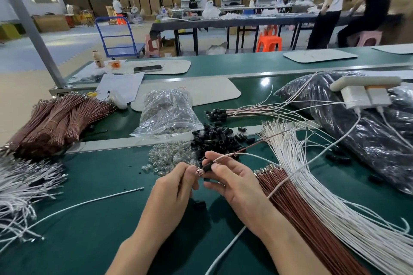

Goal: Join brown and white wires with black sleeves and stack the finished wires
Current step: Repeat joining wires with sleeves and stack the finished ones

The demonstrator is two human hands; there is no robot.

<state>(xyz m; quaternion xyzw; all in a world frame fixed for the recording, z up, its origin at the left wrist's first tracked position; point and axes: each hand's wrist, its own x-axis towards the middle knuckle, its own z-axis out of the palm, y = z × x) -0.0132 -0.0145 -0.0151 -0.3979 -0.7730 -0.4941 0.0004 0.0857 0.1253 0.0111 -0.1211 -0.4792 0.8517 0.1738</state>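
My right hand (232, 179) pinches a black sleeve (207, 167) threaded on a brown and a white wire (241, 153) that run up to the right. My left hand (176, 183) pinches the metal wire ends (199, 172) poking out of the sleeve's left side. A heap of loose black sleeves (218, 138) lies just beyond my hands, beside clear small parts (172, 156). Brown wires (297, 210) and white wires (330, 196) fan out on the right. Finished joined wires (239, 113) with black sleeves lie stacked behind the heap.
A bundled pile of brown wires (58, 120) and white wires (20, 185) sits at the left. One loose white wire (89, 202) crosses the green mat (93, 241). A clear bag (166, 114) of parts and a dark plastic bag (357, 123) stand further back. People work at distant tables.
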